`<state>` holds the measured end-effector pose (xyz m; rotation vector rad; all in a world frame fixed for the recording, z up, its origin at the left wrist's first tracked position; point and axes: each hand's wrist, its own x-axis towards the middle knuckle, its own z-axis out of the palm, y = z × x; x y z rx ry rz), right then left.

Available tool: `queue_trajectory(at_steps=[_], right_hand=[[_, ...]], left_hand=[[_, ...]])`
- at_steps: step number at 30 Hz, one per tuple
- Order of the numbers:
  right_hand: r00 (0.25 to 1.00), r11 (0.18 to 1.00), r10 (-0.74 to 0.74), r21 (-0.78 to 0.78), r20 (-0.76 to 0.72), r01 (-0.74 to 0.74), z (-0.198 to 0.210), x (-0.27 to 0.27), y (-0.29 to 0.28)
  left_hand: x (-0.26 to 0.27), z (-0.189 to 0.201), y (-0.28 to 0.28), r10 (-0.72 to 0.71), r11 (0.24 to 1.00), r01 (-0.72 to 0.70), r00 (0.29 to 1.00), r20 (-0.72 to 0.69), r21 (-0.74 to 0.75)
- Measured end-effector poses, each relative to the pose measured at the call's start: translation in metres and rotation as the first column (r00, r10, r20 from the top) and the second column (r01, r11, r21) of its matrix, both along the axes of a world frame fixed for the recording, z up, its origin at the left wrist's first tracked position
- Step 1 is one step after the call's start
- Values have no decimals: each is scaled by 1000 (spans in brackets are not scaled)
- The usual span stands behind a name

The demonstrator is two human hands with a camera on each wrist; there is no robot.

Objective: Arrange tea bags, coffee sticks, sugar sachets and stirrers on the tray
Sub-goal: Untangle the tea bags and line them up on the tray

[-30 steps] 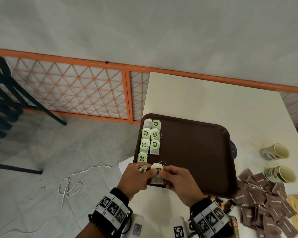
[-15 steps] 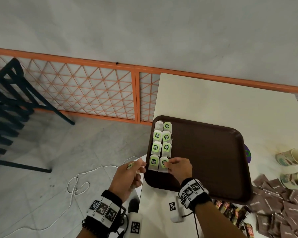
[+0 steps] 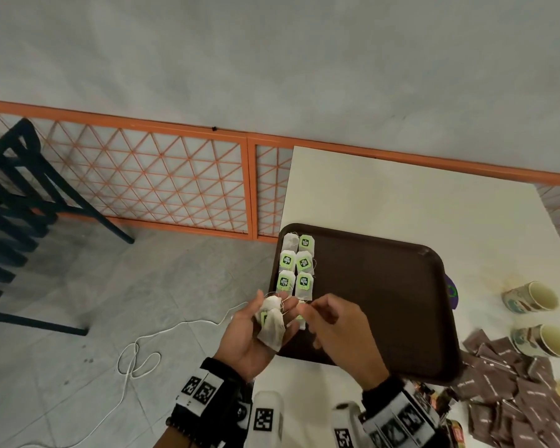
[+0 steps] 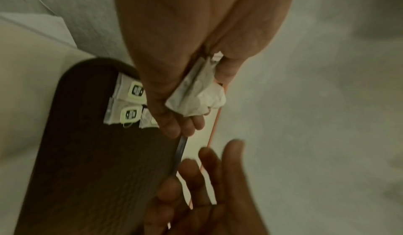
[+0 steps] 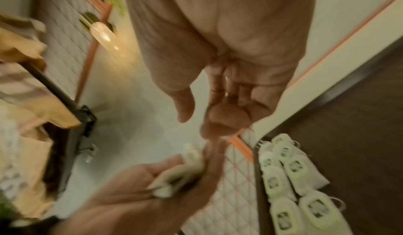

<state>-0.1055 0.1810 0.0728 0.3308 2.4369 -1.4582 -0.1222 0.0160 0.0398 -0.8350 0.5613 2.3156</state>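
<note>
A small bunch of loose tea bags [image 3: 271, 328] is lying in the left hand [image 3: 251, 337], which is hovering palm-up over the near left corner of the brown tray [image 3: 385, 302]; the fingers are curling round the bags, thumb on top, and the bags' long sides are running roughly along the fingers. The right hand [image 3: 340, 331] is reaching in just beside it, fingertips [image 3: 307, 310] drawn together at the strings; whether they are actually pinching one, I cannot tell. On the tray, two neat columns of tea bags with green tags [image 3: 296, 268] are lying flat along the left edge, long axes pointing away from the person. Brown sachets [image 3: 511, 389] are heaped on the white table [image 3: 401, 202] near two paper cups [image 3: 530, 299].
</note>
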Motion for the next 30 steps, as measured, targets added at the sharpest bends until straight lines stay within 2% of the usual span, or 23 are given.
queue_trajectory(at_steps=[3,8,11,15,16,21,26,30], right_hand=[[997,998,59,-28,46,-58,15,15,-6],[992,990,-92,-101,84,100,-6,21,7],[995,987,-76,-139,68,85,-8,26,15],[995,910,-28,-409,100,67,-3,33,26],[995,900,-29,-431,100,70,-2,34,32],[998,946,57,-321,20,-47,12,33,63],[980,963,196,-184,-24,-197,31,29,82],[973,962,217,-153,-77,-227,47,29,88]], left_hand=[[3,3,26,-25,999,24,999,-40,-24],[13,-7,51,-72,995,66,995,-68,-81],[18,-7,56,-64,995,59,995,-74,-75],[24,-2,60,-85,995,78,988,-127,-57],[25,0,60,-82,996,75,986,-144,-55],[26,4,54,-8,993,-14,984,-181,-118],[27,7,51,-93,976,51,977,-192,-211],[26,15,51,-129,941,49,966,-222,-336]])
